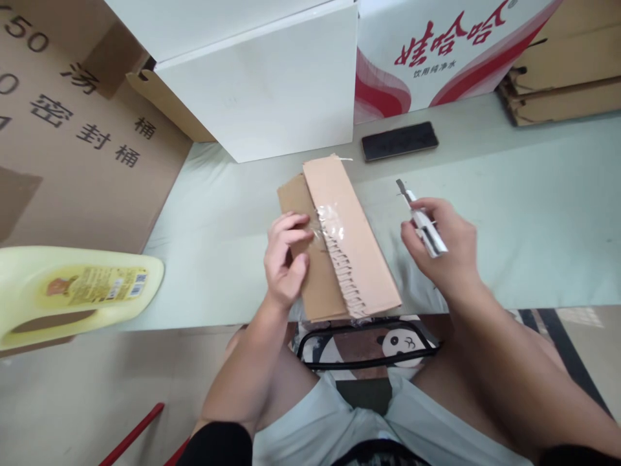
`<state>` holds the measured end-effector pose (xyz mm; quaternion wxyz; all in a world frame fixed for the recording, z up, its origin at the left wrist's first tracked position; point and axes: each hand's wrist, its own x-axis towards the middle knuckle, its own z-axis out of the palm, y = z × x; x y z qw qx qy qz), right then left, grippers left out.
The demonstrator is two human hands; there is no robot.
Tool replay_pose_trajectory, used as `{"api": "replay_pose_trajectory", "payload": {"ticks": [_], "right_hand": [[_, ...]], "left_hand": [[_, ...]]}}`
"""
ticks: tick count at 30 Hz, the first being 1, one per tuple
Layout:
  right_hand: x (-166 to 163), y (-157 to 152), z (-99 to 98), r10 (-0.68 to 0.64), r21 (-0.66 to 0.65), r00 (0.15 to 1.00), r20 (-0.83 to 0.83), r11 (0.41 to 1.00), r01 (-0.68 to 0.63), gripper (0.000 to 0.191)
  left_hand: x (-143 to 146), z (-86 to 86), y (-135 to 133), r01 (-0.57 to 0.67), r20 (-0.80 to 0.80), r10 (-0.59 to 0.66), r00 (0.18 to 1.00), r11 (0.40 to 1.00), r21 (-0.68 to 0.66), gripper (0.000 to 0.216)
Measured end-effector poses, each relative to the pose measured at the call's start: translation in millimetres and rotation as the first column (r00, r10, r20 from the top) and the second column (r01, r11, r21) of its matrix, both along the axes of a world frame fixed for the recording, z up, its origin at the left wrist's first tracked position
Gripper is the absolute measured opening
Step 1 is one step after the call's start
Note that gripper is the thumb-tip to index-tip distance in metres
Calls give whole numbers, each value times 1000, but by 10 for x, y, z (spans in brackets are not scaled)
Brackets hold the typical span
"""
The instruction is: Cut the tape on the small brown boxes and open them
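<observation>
A flattened brown cardboard piece (359, 259) lies on the pale table near its front edge, with clear tape (330, 223) across its middle fold. My left hand (286, 259) presses on the cardboard's left part, fingers curled against the fold. My right hand (444, 249) hovers to the right of the cardboard and grips a white utility knife (422, 223), its blade pointing up and away.
A black phone (399, 140) lies behind the cardboard. A white box (262, 84) and a red-and-white printed carton (446, 45) stand at the back. A large brown carton (72, 123) stands left, a yellow plastic jug (72, 291) before it. Stacked cardboard (567, 71) sits back right.
</observation>
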<state>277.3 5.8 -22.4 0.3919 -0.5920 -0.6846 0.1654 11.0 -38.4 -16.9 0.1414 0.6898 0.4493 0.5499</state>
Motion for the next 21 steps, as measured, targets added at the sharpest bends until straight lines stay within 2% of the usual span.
{"api": "replay_pose_trajectory", "payload": {"ticks": [3,5,9,12,15,18,21], "right_hand": [[32,76,-160,108,-83,983,149,992,-96,46],[29,103,-232,145,-129,962,230,985,-118,50],[19,123,-272,147,-201,911,385,977,-72,48],[31,137,-271,91,-211,892,442,977,5,46],[40,150,-270,89,-165,923,374,986,-29,45],[28,141,-246,274,-154,948,163,956,-250,42],[19,119,-189,433,-176,901,-39,884,-433,32]], "left_hand": [[-147,26,50,9,245,33,969,986,-168,27],[-225,47,91,13,369,91,925,963,-269,32],[-315,51,173,1,550,272,790,895,-445,41],[-348,28,223,25,605,398,690,822,-569,36],[-360,0,248,10,606,457,650,793,-609,34],[-373,-41,249,17,613,454,647,795,-606,38],[-422,-106,258,36,596,428,679,792,-610,56]]}}
